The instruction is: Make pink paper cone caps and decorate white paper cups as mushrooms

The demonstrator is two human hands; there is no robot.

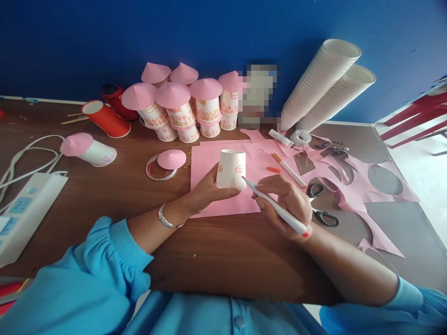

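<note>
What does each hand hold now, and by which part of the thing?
The left hand grips a white paper cup, upside down, around its lower end. The right hand holds a white marker by its middle, tip at the cup.

The cup [231, 169] is smooth matt white paper, the marker [275, 208] against it is glossy white plastic, and the sheet [209, 163] under them is flat matt pink paper lying on a table [216, 256] of brown wood with a dull, faintly streaked finish. The bracelet [164, 217] on the wrist is shiny metal, the sleeves [104, 265] are soft blue cloth gathered into folds, and the scissors [323, 204] have black plastic handles. The power strip [24, 209] is smooth white plastic, the tape roll [301, 137] is clear and glossy, and the stacked cups [324, 83] are matt white paper.
</note>
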